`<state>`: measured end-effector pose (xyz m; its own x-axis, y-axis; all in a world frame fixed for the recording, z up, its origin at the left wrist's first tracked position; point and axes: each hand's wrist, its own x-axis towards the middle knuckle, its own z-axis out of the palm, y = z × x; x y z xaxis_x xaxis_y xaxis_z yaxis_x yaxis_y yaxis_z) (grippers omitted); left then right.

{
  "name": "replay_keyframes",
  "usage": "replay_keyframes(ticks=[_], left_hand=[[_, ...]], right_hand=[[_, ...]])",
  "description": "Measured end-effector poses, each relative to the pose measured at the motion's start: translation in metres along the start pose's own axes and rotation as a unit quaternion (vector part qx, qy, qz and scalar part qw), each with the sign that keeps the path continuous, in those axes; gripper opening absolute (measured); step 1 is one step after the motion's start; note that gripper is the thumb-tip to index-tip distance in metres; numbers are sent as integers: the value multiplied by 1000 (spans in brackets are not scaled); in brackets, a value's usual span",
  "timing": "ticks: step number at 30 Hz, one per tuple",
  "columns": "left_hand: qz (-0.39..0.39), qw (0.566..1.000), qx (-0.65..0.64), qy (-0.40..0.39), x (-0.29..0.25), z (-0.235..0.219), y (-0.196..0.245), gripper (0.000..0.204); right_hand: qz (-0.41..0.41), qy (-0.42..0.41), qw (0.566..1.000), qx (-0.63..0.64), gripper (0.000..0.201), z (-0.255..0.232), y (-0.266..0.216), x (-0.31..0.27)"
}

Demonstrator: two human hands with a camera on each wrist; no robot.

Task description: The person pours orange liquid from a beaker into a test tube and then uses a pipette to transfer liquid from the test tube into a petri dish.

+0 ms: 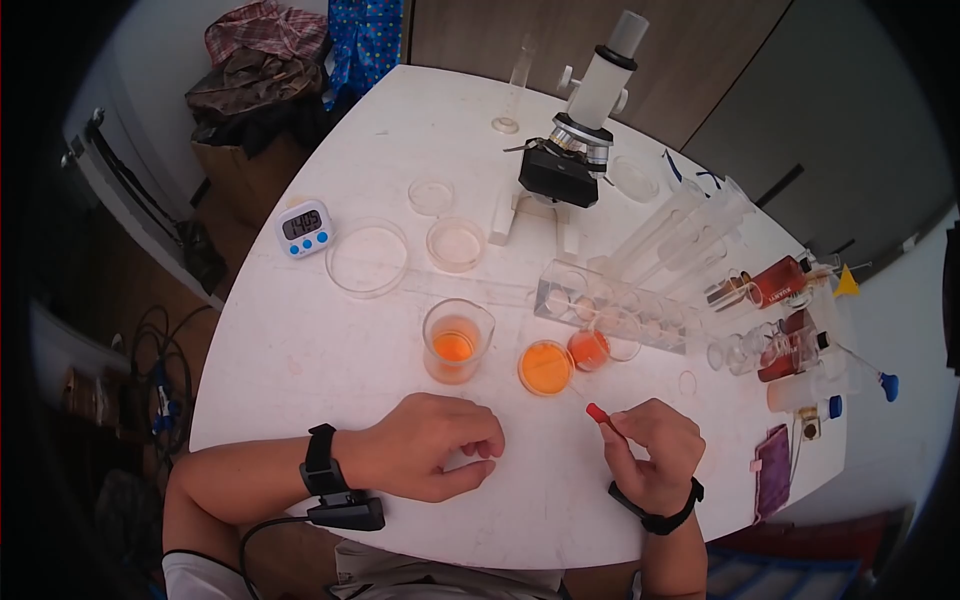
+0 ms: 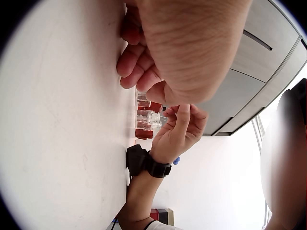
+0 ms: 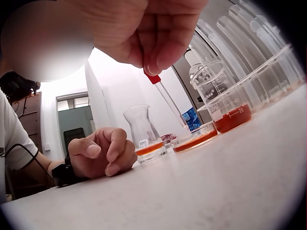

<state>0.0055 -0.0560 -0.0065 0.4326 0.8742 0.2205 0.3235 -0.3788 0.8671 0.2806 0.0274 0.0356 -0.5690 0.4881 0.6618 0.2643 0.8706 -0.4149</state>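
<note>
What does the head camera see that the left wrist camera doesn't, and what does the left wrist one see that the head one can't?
Only the head view shows the microscope, the timer, the beaker with orange liquid and the dropper's red bulb.
Only the left wrist view shows part of a person's blurred head.
Both show the left hand, right hand, white table and dark red bottles.
</note>
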Motion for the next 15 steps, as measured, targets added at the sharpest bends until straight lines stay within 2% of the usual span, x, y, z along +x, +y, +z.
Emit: replay_keyframes(ticks=[15], left_hand=[[-1, 1000, 2, -4, 0, -1, 0, 10]], right_hand=[[20, -38, 999, -15, 20, -1, -1, 4]])
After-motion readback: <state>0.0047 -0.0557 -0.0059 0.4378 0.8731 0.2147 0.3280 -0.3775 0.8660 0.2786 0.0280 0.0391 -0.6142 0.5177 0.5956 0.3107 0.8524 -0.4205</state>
